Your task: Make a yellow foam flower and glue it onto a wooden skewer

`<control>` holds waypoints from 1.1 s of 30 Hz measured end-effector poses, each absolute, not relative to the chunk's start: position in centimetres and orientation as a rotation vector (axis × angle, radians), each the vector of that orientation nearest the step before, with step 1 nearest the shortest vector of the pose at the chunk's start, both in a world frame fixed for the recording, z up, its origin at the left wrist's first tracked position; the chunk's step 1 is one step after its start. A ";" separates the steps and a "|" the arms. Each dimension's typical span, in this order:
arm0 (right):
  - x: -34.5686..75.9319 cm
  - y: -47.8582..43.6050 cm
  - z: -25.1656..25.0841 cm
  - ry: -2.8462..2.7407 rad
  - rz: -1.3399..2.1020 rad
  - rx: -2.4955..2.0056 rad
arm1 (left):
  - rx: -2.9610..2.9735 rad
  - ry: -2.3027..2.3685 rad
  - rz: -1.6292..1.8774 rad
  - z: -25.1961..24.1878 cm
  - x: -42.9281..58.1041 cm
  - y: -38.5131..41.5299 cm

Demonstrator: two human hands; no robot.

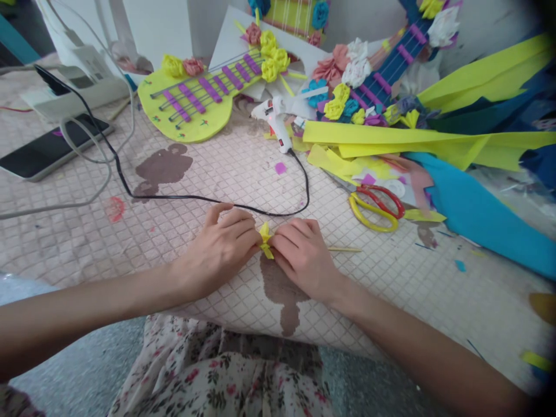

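A small folded piece of yellow paper, shaped like a little flower, is pinched between my two hands just above the table's near side. My left hand grips it from the left with closed fingers. From the right, the curled fingers of my right hand press on the same paper. A thin wooden stick shows beyond my right hand; its other end is hidden, and I cannot tell whether the hand holds it. Scissors with red and yellow handles lie to the right, touched by neither hand.
A white glue gun lies ahead, its black cord looping across the patterned tablecloth. Yellow paper guitar and blue guitar with paper flowers stand behind. Yellow strips and blue paper fill the right; a phone lies left.
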State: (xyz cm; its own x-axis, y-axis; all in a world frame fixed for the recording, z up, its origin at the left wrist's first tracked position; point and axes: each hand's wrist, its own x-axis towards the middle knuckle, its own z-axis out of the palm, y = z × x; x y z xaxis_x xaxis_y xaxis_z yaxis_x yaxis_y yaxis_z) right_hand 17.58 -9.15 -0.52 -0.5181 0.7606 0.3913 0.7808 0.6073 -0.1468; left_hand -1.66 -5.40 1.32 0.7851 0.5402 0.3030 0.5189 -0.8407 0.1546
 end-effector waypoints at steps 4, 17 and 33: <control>17.6 -9.2 -0.5 -2.438 -0.052 -1.246 | 2.901 0.836 0.529 1.3 -1.6 -5.5; 18.1 -9.5 0.4 -2.280 0.153 -1.185 | 2.862 0.856 0.627 1.0 -1.8 -5.7; 17.2 -10.1 -0.4 -2.402 -0.045 -1.098 | 2.866 0.894 0.649 1.1 -1.8 -5.9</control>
